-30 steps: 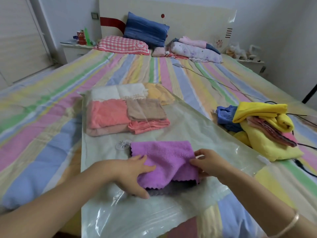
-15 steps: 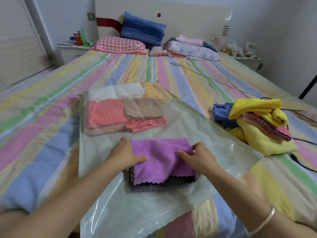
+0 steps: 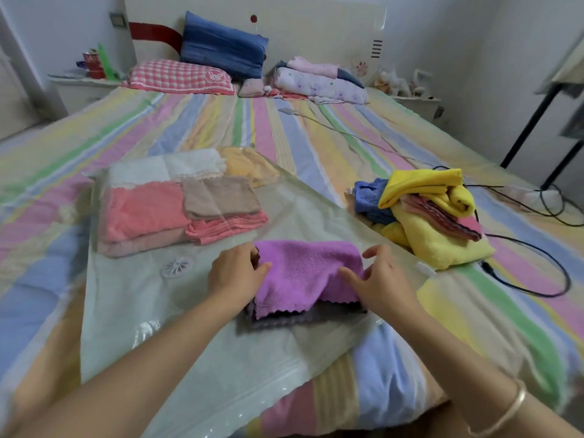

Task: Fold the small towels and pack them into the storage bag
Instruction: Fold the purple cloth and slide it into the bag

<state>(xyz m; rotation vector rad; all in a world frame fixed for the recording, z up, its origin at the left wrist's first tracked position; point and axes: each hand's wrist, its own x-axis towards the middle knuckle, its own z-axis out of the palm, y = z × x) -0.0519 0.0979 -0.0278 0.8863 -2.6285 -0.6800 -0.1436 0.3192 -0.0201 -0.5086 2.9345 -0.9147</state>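
Gripping the purple towel's (image 3: 305, 273) left edge with the left hand (image 3: 235, 279) and touching its right side with the relaxed, loosely spread right hand (image 3: 385, 289), atop a grey towel (image 3: 300, 318) on the storage bag (image 3: 177, 343).

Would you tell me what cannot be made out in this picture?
Head view:
- The grey towel lies mostly under the purple towel; its fold is hidden.
- The right hand: its palm covers the purple towel's edge, so its grip is unclear.
- The storage bag: near corner cut off by the bottom edge.
- The red can on the nightstand: label too small.
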